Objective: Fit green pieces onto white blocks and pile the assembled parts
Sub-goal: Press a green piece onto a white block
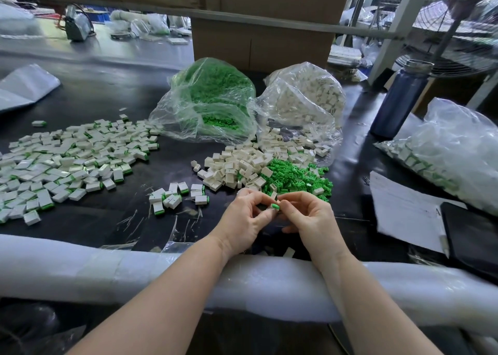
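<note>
While both hands are pinching one small white plastic block with green insert (pixel 274 207) (left hand (pixel 244 220), right hand (pixel 310 215), grips narrow), big spread of finished green-capped white parts (pixel 67 160) is lying on black table (pixel 167 163); loose white blocks (pixel 237 166), loose green pieces (pixel 293 178), full bags are waiting — likely much remaining.

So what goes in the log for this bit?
step: fitting | left hand: holds block | right hand: pinches green piece | pile: left

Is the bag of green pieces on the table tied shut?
No, the bag of green pieces lies open toward the person, with green pieces showing at its mouth.
</note>
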Available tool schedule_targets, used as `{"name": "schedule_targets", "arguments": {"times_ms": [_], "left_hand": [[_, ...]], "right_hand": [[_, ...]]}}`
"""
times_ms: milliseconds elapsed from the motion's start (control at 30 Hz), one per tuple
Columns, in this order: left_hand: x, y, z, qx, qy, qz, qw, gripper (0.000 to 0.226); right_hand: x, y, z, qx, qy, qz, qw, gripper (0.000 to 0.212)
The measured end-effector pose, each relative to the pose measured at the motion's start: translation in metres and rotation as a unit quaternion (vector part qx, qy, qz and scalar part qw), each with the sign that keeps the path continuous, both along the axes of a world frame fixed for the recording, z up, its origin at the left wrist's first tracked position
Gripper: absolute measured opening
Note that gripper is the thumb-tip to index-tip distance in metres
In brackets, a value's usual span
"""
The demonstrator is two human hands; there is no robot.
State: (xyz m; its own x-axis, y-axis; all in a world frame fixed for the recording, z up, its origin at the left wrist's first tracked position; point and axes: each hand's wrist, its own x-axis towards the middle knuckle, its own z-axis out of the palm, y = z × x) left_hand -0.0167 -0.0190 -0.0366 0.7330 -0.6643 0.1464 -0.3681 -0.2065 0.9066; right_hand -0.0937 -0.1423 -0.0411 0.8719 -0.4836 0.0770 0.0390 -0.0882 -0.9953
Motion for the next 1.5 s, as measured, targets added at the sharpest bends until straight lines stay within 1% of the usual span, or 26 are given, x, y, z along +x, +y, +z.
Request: {"name": "schedule_targets", "arguments": {"times_ms": [233,400,467,500,567,667,733,833,900,1000,1200,1300,1500], "left_hand": [[0.000,-0.001,-0.002,0.019,-0.010,-0.011,1.000,0.006],[0.000,-0.001,-0.003,0.023,-0.017,-0.010,1.000,0.007],[0.000,0.000,-0.004,0.012,-0.013,-0.004,1.000,0.004],[0.000,0.000,-0.004,0.008,-0.014,0.004,1.000,0.007],[0.001,0.000,-0.006,-0.004,-0.011,0.034,0.999,0.008],[0.004,0.000,-0.007,-0.022,-0.011,0.105,0.994,0.010],[0.005,0.002,-0.007,-0.036,-0.004,0.167,0.985,0.017],[0.009,0.006,-0.006,-0.048,0.007,0.260,0.964,0.018],[0.012,0.007,-0.006,-0.035,-0.009,0.311,0.950,0.019],[0.016,0.007,-0.008,-0.008,-0.020,0.337,0.941,0.024],[0.013,0.006,-0.007,0.103,-0.033,0.340,0.934,0.034],[0.012,0.005,-0.006,0.135,-0.026,0.340,0.930,0.031],[0.011,0.002,-0.004,0.190,-0.016,0.317,0.929,0.029]], "right_hand": [[-0.001,0.002,0.001,-0.072,-0.007,0.007,0.997,0.022],[0.003,0.002,-0.003,-0.116,0.018,-0.006,0.993,0.020],[0.003,0.002,-0.003,-0.110,0.018,-0.004,0.994,0.018],[0.003,0.003,-0.003,-0.107,0.015,-0.007,0.994,0.018],[0.003,0.002,-0.002,-0.118,0.007,-0.026,0.993,0.017],[0.002,0.000,-0.001,-0.139,0.001,-0.066,0.988,0.019],[0.002,-0.001,-0.002,-0.138,0.005,-0.089,0.986,0.021],[0.002,-0.002,-0.003,-0.144,0.014,-0.113,0.983,0.020],[0.003,-0.003,-0.005,-0.153,0.021,-0.130,0.979,0.017],[0.003,-0.006,-0.006,-0.167,0.037,-0.161,0.972,0.014],[0.004,-0.011,-0.009,-0.154,0.057,-0.228,0.960,0.013],[0.004,-0.012,-0.009,-0.148,0.073,-0.248,0.954,0.011],[0.005,-0.014,-0.010,-0.192,0.124,-0.240,0.943,0.008]]}}
